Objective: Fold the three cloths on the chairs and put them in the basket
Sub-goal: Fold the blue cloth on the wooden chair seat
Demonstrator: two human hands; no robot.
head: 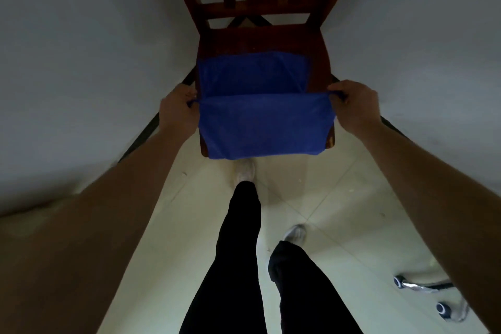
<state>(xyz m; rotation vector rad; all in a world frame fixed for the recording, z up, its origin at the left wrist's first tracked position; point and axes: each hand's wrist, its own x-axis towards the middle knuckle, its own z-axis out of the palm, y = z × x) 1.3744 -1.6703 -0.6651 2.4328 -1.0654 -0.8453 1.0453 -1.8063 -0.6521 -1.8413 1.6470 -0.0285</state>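
A blue cloth (260, 122) lies on the seat of a dark wooden chair (317, 62) in front of me. Its near part is doubled over, with the raised edge stretched straight across the seat. My left hand (179, 106) pinches the left corner of that edge. My right hand (352, 100) pinches the right corner. The far part of the cloth lies flat on the seat, and the front fold hangs a little over the seat's front edge. No basket and no other cloth are in view.
The chair stands in a corner between two pale walls (81, 62). My legs in black trousers (244, 252) and white shoes stand on the light tiled floor (325, 192). The wheeled chrome base of an office chair (428, 290) is at the lower right.
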